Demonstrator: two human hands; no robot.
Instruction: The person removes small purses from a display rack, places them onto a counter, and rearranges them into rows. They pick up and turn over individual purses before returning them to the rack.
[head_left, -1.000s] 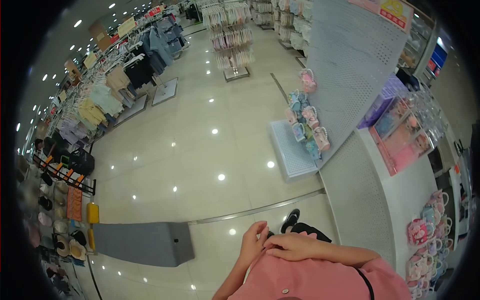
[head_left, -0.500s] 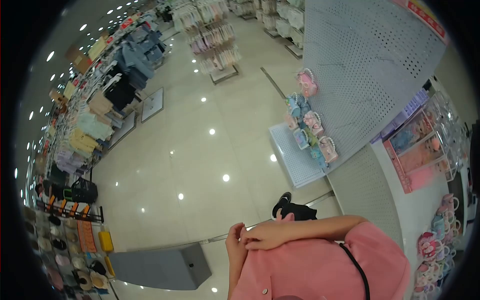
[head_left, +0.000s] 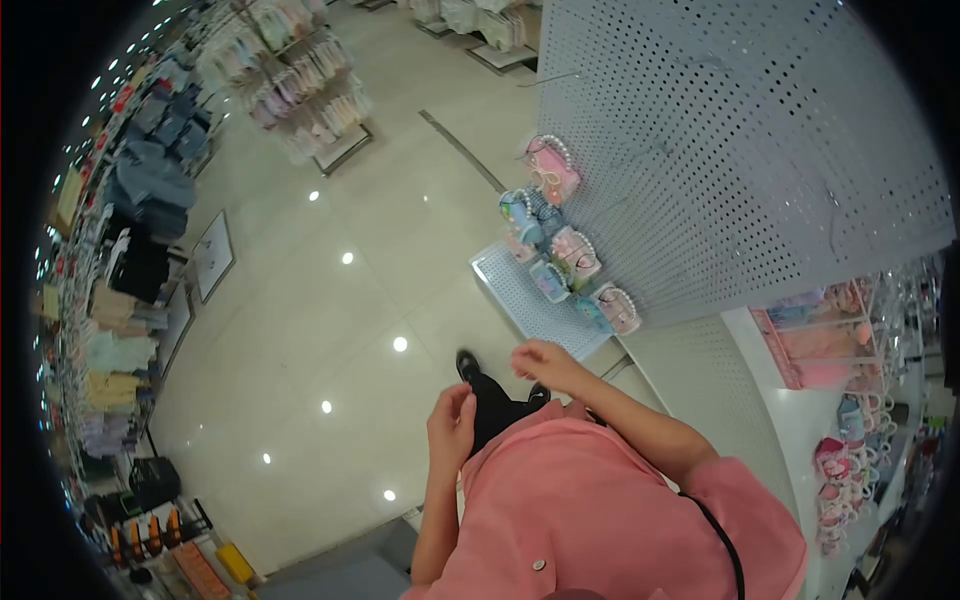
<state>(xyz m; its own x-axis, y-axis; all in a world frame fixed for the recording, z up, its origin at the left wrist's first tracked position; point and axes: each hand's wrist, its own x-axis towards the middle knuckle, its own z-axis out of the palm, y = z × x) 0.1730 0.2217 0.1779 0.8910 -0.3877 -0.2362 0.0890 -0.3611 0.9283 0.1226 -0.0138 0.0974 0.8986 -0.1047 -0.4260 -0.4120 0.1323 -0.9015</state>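
My left hand (head_left: 452, 428) is raised in front of my pink shirt (head_left: 550, 500), its fingers loosely bent and no object visible in it. To its right and a little farther forward, my right hand (head_left: 545, 365) hangs in the air with half-curled fingers, also showing nothing held. A gap separates the two hands. Nearest to the right hand is a low perforated shelf (head_left: 510, 300). Small pastel bags with pearl-like handles (head_left: 575, 255) hang above it on a grey pegboard panel (head_left: 690, 200).
Bare metal hooks (head_left: 650, 150) stick out of the pegboard. On the right, a white counter (head_left: 775, 400) carries boxed items and more small bags (head_left: 850, 470). Clothing racks (head_left: 140, 250) line the left, with a hanging display (head_left: 300, 85) ahead. A grey block (head_left: 350, 575) stands at lower left.
My hands were together and have come apart, the right one moving forward. The view has swung to the right and nearer the pegboard; my legs and both shoes now show.
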